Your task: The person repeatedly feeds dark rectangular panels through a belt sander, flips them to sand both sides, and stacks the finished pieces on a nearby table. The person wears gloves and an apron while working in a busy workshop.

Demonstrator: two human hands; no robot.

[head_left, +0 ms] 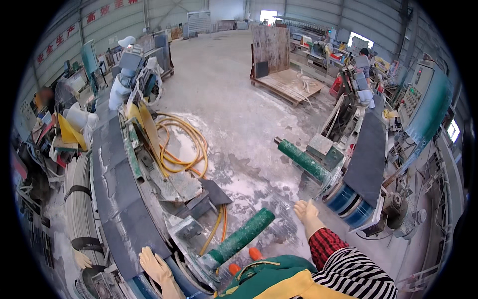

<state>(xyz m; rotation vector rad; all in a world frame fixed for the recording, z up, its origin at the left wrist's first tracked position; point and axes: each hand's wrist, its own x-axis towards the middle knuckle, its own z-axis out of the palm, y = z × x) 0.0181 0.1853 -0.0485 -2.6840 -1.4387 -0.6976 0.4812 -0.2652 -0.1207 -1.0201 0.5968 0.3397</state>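
My left hand (155, 266), in a cream rubber glove, is at the near end of the left conveyor, fingers stretched out beside the edge of a dark grey slab (130, 239). Whether it touches the slab I cannot tell. Over the floor, just left of the right conveyor's blue rollers (348, 204), my right hand (307, 213) is held out in a similar glove, its fingers loosely bent and apart, with nothing seen in it. A long dark slab (367, 154) lies on that right conveyor. Between my arms, a green roller (244, 234) juts from the left machine.
A second green roller (303, 159) sticks out from the right machine. Yellow hoses (194, 149) coil on the wet floor. A loose glove (82, 259) lies beside a strapped bundle of grey strips (78, 204) at left. A wooden pallet (289, 85) stands farther off; a control cabinet (423, 99) is at right.
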